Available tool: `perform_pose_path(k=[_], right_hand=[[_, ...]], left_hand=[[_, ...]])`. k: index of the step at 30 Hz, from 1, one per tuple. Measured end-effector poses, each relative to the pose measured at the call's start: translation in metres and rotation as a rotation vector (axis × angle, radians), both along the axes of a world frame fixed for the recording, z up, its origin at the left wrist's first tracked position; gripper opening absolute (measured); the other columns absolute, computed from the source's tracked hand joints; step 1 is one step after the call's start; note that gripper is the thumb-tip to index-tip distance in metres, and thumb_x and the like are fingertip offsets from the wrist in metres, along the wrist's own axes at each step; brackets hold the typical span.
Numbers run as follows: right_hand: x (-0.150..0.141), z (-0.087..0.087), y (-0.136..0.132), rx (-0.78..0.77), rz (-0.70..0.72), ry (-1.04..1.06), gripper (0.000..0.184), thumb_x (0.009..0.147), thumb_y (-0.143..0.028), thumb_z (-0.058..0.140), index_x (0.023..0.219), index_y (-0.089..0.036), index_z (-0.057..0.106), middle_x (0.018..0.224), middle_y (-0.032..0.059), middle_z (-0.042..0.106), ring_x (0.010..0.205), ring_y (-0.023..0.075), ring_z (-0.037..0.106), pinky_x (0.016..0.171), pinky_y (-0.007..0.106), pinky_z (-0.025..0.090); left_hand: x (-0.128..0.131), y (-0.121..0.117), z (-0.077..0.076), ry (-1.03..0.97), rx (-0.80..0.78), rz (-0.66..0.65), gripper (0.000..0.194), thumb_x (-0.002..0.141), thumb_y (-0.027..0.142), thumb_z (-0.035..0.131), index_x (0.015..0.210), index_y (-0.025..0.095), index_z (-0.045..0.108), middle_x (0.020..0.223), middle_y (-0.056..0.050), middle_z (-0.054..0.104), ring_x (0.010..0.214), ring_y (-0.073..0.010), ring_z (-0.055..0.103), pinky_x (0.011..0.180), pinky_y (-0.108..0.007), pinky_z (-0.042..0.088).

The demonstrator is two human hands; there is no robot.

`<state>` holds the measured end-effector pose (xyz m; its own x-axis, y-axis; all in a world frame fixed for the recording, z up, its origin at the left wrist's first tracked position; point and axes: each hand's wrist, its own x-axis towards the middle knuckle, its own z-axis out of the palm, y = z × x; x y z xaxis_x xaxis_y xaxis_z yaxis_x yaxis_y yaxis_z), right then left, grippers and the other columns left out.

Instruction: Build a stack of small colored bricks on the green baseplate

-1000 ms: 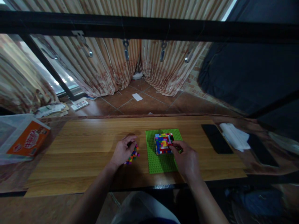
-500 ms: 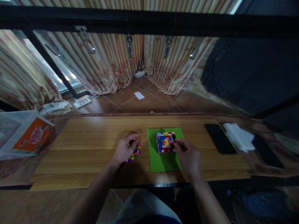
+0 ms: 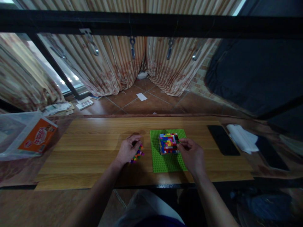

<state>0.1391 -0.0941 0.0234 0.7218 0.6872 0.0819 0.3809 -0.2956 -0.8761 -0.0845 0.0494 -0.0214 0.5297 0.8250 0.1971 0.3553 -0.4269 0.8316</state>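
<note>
A low block of multicoloured toy bricks point(image 3: 168, 143) stands on a green studded baseplate point(image 3: 157, 165). My right hand point(image 3: 192, 154) reaches in from the right, with thumb and index finger close together at the block's right edge. Whatever is between those fingertips is too small to make out. To the left of the baseplate, my left hand point(image 3: 127, 149) rests on the table beside a small heap of loose coloured bricks point(image 3: 137, 155). Its fingers are bent, with a gap between thumb and index finger, and it covers part of the heap.
The wooden table point(image 3: 90, 151) carries a dark flat slab point(image 3: 223, 140) at the right, near a white object point(image 3: 240, 135). A clear plastic bin point(image 3: 14, 132) with an orange label stands to the left. A black bar point(image 3: 151, 23) crosses the view above.
The view has shifted slightly. My right fingertips stay at the block's right edge with a small change of pose, and my left hand stays by the loose bricks.
</note>
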Motion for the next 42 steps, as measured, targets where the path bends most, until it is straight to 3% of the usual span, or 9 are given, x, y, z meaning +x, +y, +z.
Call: perform_pose_path(k=[5, 8, 12, 15, 18, 23, 28, 34, 42], right_hand=[[-0.008, 0.002, -0.005, -0.042, -0.019, -0.078, 0.023, 0.081, -0.035, 0.059, 0.093, -0.017, 0.067, 0.081, 0.0093, 0.073, 0.072, 0.0220, 0.068, 0.067, 0.034, 0.052], [-0.027, 0.004, -0.011, 0.047, -0.028, -0.215, 0.021, 0.088, -0.035, 0.054, 0.095, -0.019, 0.067, 0.089, 0.0089, 0.073, 0.076, 0.0207, 0.068, 0.071, 0.034, 0.053], [-0.065, -0.001, -0.011, 0.179, 0.251, -0.325, 0.018, 0.093, -0.025, 0.050, 0.094, -0.021, 0.068, 0.090, 0.0052, 0.071, 0.080, 0.0176, 0.067, 0.074, 0.032, 0.053], [-0.091, -0.012, -0.004, 0.154, 0.455, -0.351, 0.022, 0.093, -0.016, 0.047, 0.100, -0.020, 0.067, 0.092, 0.0057, 0.069, 0.087, 0.0176, 0.065, 0.079, 0.031, 0.053], [-0.108, -0.024, 0.006, 0.045, 0.523, -0.380, 0.024, 0.091, -0.011, 0.047, 0.103, -0.019, 0.066, 0.094, 0.0074, 0.067, 0.091, 0.0195, 0.064, 0.082, 0.033, 0.053], [-0.114, -0.035, 0.020, -0.122, 0.554, -0.426, 0.025, 0.089, -0.008, 0.049, 0.103, -0.018, 0.066, 0.094, 0.0085, 0.065, 0.092, 0.0209, 0.063, 0.082, 0.033, 0.051], [-0.114, -0.038, 0.026, -0.186, 0.555, -0.476, 0.023, 0.091, -0.008, 0.046, 0.092, -0.018, 0.066, 0.092, 0.0087, 0.065, 0.086, 0.0195, 0.062, 0.078, 0.031, 0.050], [-0.112, -0.033, 0.016, -0.055, 0.511, -0.410, 0.020, 0.090, -0.012, 0.045, 0.085, -0.018, 0.064, 0.082, 0.0063, 0.065, 0.078, 0.0184, 0.062, 0.073, 0.030, 0.049], [-0.082, -0.008, -0.017, 0.053, 0.381, -0.138, 0.019, 0.090, -0.027, 0.049, 0.091, -0.021, 0.067, 0.083, 0.0033, 0.070, 0.072, 0.0157, 0.065, 0.067, 0.028, 0.051]], left_hand=[[0.000, -0.001, 0.001, -0.014, -0.020, -0.004, 0.022, 0.085, 0.022, 0.057, 0.104, 0.020, 0.067, 0.081, -0.002, 0.072, 0.078, -0.0149, 0.069, 0.083, -0.032, 0.056], [0.000, -0.002, 0.001, -0.018, -0.046, -0.017, 0.022, 0.086, 0.021, 0.056, 0.104, 0.019, 0.067, 0.081, -0.001, 0.072, 0.078, -0.0141, 0.069, 0.080, -0.029, 0.056], [0.000, -0.001, 0.000, -0.009, -0.034, -0.014, 0.024, 0.086, 0.019, 0.055, 0.106, 0.019, 0.067, 0.084, -0.002, 0.072, 0.081, -0.0140, 0.068, 0.079, -0.026, 0.055], [-0.001, -0.001, 0.000, 0.001, -0.016, -0.015, 0.023, 0.086, 0.020, 0.055, 0.106, 0.019, 0.067, 0.088, -0.003, 0.072, 0.085, -0.0151, 0.068, 0.081, -0.026, 0.054], [-0.001, -0.001, 0.001, 0.011, -0.017, -0.021, 0.024, 0.087, 0.020, 0.054, 0.107, 0.018, 0.067, 0.089, -0.004, 0.072, 0.086, -0.0163, 0.068, 0.083, -0.028, 0.054], [-0.002, 0.000, 0.005, 0.011, -0.021, -0.044, 0.027, 0.089, 0.019, 0.049, 0.109, 0.019, 0.067, 0.090, -0.004, 0.072, 0.090, -0.0170, 0.068, 0.088, -0.030, 0.053], [-0.005, 0.001, 0.007, 0.001, -0.020, -0.099, 0.028, 0.091, 0.021, 0.046, 0.110, 0.019, 0.068, 0.095, -0.005, 0.073, 0.094, -0.0183, 0.068, 0.090, -0.032, 0.052], [-0.005, 0.001, 0.011, 0.019, 0.016, -0.135, 0.025, 0.091, 0.022, 0.049, 0.106, 0.020, 0.070, 0.089, -0.005, 0.074, 0.095, -0.0196, 0.067, 0.092, -0.034, 0.051], [-0.004, 0.002, 0.003, -0.002, -0.010, -0.109, 0.023, 0.089, 0.026, 0.055, 0.105, 0.019, 0.070, 0.092, -0.006, 0.073, 0.092, -0.0194, 0.068, 0.086, -0.033, 0.053]])
